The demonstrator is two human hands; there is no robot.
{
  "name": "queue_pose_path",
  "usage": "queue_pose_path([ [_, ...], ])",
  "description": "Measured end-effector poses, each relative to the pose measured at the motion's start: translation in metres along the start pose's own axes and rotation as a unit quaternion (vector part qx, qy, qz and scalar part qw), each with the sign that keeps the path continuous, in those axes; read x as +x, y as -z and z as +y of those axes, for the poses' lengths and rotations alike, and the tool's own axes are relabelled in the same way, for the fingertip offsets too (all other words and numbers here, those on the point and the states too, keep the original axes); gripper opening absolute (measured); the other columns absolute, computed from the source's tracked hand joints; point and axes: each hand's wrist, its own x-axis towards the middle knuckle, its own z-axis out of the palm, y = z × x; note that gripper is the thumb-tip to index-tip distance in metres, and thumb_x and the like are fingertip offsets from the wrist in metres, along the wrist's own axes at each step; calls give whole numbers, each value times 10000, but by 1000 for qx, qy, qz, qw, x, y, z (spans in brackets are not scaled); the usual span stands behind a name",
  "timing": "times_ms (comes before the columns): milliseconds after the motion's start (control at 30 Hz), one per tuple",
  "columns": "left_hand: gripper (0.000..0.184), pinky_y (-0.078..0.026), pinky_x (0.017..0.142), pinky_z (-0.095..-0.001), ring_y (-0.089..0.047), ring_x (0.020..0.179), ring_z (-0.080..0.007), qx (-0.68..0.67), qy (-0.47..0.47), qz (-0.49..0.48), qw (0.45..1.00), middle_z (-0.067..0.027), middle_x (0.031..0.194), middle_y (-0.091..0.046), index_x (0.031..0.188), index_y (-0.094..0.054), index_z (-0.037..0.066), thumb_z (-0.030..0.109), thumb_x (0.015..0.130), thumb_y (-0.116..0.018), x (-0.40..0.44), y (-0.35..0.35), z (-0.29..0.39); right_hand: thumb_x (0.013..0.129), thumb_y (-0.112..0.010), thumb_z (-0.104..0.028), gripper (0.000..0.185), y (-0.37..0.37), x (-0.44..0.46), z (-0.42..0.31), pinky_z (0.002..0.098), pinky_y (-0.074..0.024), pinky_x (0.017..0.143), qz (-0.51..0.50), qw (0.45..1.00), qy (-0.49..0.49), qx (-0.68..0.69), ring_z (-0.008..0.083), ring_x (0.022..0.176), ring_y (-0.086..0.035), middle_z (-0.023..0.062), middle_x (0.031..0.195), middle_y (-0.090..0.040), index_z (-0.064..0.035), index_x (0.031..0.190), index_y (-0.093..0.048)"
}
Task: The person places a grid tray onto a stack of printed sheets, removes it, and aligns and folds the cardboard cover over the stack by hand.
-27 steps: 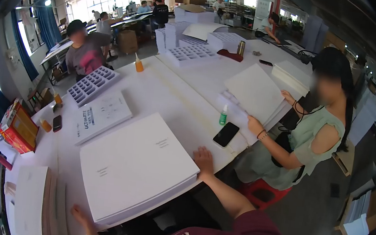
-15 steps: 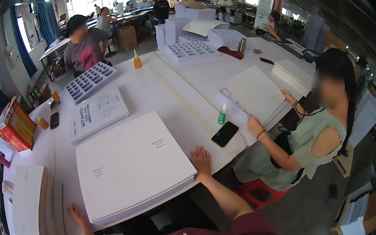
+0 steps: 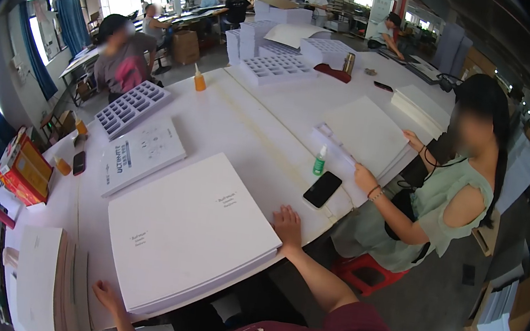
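Fingers: right hand [image 3: 287, 225] spread flat, left hand [image 3: 107, 296] blurred, grip unclear.
White stack [image 3: 195, 236]: between both hands, long axis slanting lower left to upper right.
Near edge: along the table [image 3: 262, 165] rim.
Room: tabletop toward the phone [image 3: 322, 190].

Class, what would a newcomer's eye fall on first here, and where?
The large white stack at the table's near edge, between the left hand and right hand, stands out first. Next come the colourful box at far left and the red stool under the seated co-worker at right.
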Motion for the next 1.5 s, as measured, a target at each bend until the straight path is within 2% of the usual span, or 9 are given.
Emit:
queue_pose_path([
  [267,329,-409,999,-406,-535,1129,-337,31,19,-15,999,-221,1199,-550,1179,-511,-69,178,964,-543,-15,11,44,898,-569,-296,412,-5,2,2,487,-261,1129,13,1000,12,-7,335,1392,-331,174,1422,-453,-70,1243,-578],
  [367,324,-409,996,-406,-537,1122,-337,37,11,4,999,-214,1191,-553,1177,-513,-64,178,963,-546,-17,11,48,877,-591,-279,408,-10,1,6,490,-284,1113,27,999,25,-22,339,1372,-359,169,1396,-472,-80,1233,-578],
  [567,297,-423,977,-404,-552,1088,-328,16,-2,16,1000,-208,1146,-572,1149,-531,-61,162,955,-561,-16,9,45,894,-551,-237,344,-18,2,10,479,-332,1077,54,995,43,-68,331,1325,-426,146,1363,-499,-101,1209,-570],
  [833,264,-453,939,-398,-584,1038,-329,-15,-10,53,998,-202,1089,-607,1112,-560,-53,140,934,-591,-8,1,21,909,-530,-235,319,-13,2,7,456,-366,1044,73,990,70,-100,312,1306,-451,136,1339,-522,-103,1198,-559],
  [1067,282,-462,947,-403,-599,1051,-334,-15,16,43,999,-210,1119,-619,1130,-568,-48,152,934,-599,-10,5,33,909,-544,-240,327,-16,3,11,459,-353,1058,67,991,77,-83,328,1305,-451,158,1329,-525,-79,1194,-554],
  [1500,272,-474,934,-415,-618,1034,-354,11,1,47,999,-216,1089,-641,1113,-586,-40,131,907,-635,-8,5,33,910,-538,-291,368,-11,3,6,478,-335,1061,57,991,80,-87,342,1314,-433,173,1344,-505,-70,1205,-528],
])
